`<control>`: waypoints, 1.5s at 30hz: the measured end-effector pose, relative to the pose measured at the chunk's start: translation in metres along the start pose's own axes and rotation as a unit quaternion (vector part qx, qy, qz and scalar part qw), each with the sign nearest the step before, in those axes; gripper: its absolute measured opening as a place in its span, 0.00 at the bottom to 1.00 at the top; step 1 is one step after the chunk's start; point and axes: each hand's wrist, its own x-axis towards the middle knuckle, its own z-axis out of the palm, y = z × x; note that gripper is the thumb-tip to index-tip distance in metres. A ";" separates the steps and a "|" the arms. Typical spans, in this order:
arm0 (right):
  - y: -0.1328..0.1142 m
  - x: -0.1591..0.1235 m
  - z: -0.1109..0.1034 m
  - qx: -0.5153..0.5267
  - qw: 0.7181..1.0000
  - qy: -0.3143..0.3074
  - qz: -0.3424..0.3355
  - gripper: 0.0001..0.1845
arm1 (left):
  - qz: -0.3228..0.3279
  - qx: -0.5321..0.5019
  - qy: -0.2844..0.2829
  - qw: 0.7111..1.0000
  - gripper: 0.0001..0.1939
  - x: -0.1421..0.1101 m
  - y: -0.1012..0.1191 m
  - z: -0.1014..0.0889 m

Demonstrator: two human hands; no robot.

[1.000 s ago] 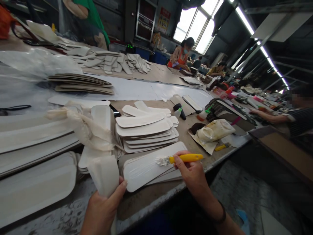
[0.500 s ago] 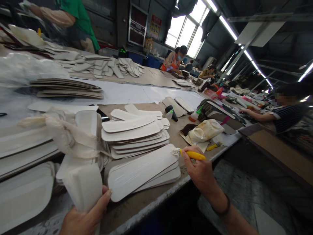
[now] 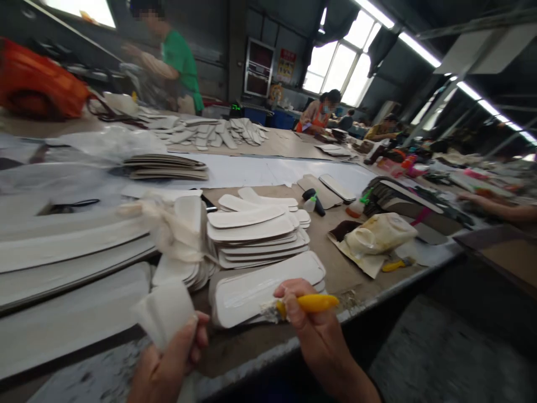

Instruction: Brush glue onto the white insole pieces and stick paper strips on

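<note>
My right hand (image 3: 312, 330) is closed around a yellow-handled brush (image 3: 308, 304), its white bristles resting on the near edge of a long white panel (image 3: 260, 286) that lies on a small stack at the table's front edge. My left hand (image 3: 168, 364) grips a folded white piece (image 3: 165, 310) at the lower left, thumb pressed on it. Behind the panel stands a taller stack of similar white pieces (image 3: 255, 235).
Long white strips (image 3: 71, 252) lie at the left. A stained white jug (image 3: 380, 232) on its side and a yellow tool (image 3: 396, 264) rest at the right. Two small bottles (image 3: 312, 202) stand behind. Other people work at the far benches. The table edge (image 3: 377, 294) runs diagonally.
My right hand has drawn the brush back from the panel's far right end to its near edge. The view has swung left and up, and my left hand has shifted right.
</note>
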 end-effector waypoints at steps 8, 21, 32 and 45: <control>-0.007 0.016 0.034 0.141 0.964 -0.146 0.170 0.17 | -0.073 -0.109 -0.109 0.985 0.22 -0.038 0.012 0.016; -0.010 0.004 0.043 0.290 0.900 -0.127 0.299 0.22 | -0.089 -0.122 -0.096 0.984 0.22 -0.048 -0.003 0.024; 0.010 -0.001 0.042 0.171 0.953 -0.029 0.250 0.21 | -0.081 -0.181 -0.073 0.977 0.23 -0.042 -0.012 0.032; 0.016 -0.005 0.046 0.186 0.932 -0.027 0.310 0.25 | -0.126 -0.250 -0.057 0.958 0.24 -0.044 -0.018 0.042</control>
